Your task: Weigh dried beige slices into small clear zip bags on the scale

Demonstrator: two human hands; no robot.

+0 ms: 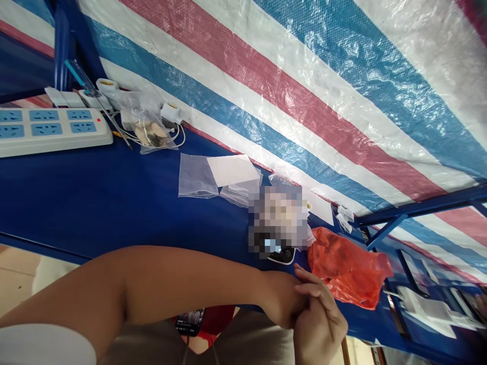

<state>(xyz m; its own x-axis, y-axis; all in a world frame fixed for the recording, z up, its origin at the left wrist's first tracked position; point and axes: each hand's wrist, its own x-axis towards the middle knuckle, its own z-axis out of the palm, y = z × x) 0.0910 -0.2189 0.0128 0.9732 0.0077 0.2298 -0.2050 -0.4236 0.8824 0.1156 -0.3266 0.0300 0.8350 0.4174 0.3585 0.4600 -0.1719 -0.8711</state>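
There's a broad open lane over the blue tabletop (114, 203) between the power strip (57, 129) and the clear bags (198, 177), but the left forearm (190, 284) bars the near edge, the striped sheet (266, 76) walls the back, and a red bag (346, 268) crowds the right.

White glare flecks the sheet (304, 101); the table (133, 208) is dimmer. Coarse pixels mask one patch. The far-right edge looks blurred.

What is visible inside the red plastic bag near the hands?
Only faint darker patches show in the red plastic bag; whether they are contents or folds, I cannot tell. Its crumpled plastic covers the rest.
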